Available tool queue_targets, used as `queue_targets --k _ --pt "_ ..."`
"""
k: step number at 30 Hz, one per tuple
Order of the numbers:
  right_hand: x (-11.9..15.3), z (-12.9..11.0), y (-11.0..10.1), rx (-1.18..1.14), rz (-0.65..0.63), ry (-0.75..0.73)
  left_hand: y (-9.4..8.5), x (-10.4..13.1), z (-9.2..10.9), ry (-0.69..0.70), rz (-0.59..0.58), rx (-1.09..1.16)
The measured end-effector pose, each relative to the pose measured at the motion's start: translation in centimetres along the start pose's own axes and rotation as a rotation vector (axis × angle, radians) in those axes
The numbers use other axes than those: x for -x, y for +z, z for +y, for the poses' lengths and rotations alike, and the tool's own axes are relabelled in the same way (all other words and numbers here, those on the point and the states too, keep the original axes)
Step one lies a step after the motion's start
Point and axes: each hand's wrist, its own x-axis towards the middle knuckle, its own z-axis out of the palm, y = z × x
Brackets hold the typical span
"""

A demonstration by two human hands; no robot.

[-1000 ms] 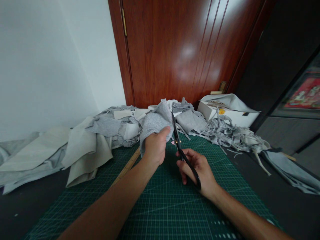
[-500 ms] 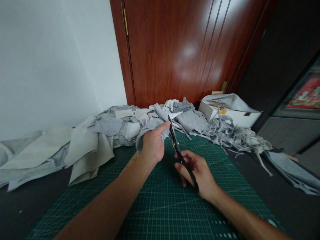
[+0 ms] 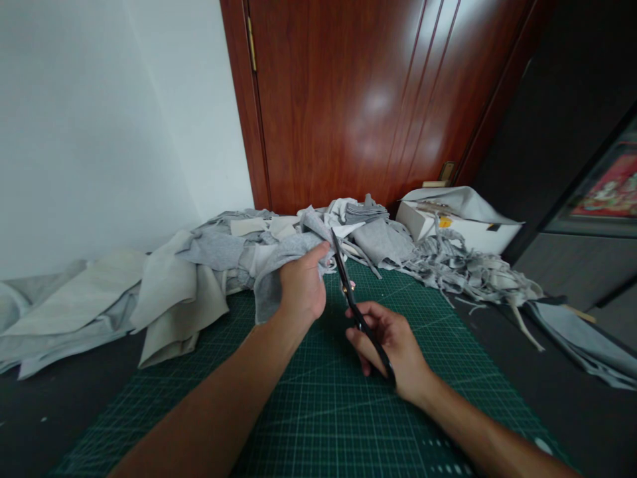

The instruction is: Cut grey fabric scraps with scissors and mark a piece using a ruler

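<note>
My left hand (image 3: 302, 285) grips a piece of grey cloth (image 3: 269, 292), which hangs down on its left side and rises above the thumb. Black scissors (image 3: 350, 292) are in my right hand (image 3: 385, 342), their tips pointing up and away beside the cloth at my left thumb. The scissor blades look nearly together. Both hands are above a green cutting mat (image 3: 318, 411) with a printed grid.
Heaped grey and white cloth pieces (image 3: 213, 245) line the mat's far edge. At the far right, a white box (image 3: 462, 232) stands behind tangled grey strips (image 3: 468, 272). Folded grey cloth (image 3: 580, 332) lies right. A brown door (image 3: 338, 99) rises behind.
The cloth in my left hand has shifted and spread, hanging lower to the left. The scissors have moved slightly left and tilt a little differently.
</note>
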Motion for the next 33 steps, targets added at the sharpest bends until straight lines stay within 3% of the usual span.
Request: queue_targets --k 6,11,17,27,33 --pt "0.05 -0.12 -0.05 -0.001 0.002 -0.020 -0.21 -0.25 0.33 -0.253 -0.025 0.150" --pt "-0.02 0.21 -0.08 -0.013 0.010 -0.031 -0.52 -0.50 0.36 -0.301 -0.112 0.168" --pt "0.04 0.11 0.07 -0.024 0.004 -0.006 -0.33 -0.45 0.58 -0.236 -0.119 0.150" --pt "0.16 -0.10 0.26 -0.017 -0.002 0.011 -0.29 -0.49 0.66 -0.114 -0.027 0.164" --pt "0.33 0.01 0.29 -0.013 -0.021 0.014 -0.40 -0.68 0.55 -0.110 -0.023 0.165"
